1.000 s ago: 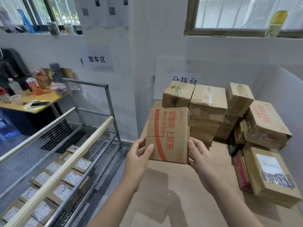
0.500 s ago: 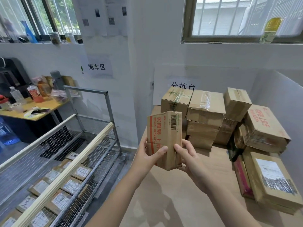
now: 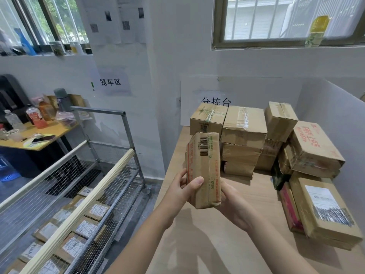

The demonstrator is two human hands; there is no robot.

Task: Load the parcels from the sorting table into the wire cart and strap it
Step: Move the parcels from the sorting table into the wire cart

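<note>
You held a brown cardboard parcel [image 3: 204, 169], barcode and green print facing you, upright above the pale wooden table [image 3: 207, 244], left hand [image 3: 182, 191] and right hand [image 3: 232, 202] clasped around its lower end. Wall signs read 笼车区 [image 3: 110, 82] and 分拣台 [image 3: 215, 101]. Labelled parcels lay in the wire cart [image 3: 110, 194].

A: What's the parcel [image 3: 204, 171] made of?
B: Brown cardboard, matt, creased at the edges, with clear glossy tape along one face and a printed barcode.

A: And the stack [image 3: 244, 133] behind?
B: The same cardboard; shiny tape wrinkles across the tops. One box [image 3: 324, 210] carries a white paper label.

A: The table [image 3: 197, 244]?
B: Pale wood-look top, smooth, faint sheen.

A: The cart [image 3: 110, 175]?
B: Grey metal tube and wire mesh, dull; its rails [image 3: 79, 206] are cream and look smooth.
</note>
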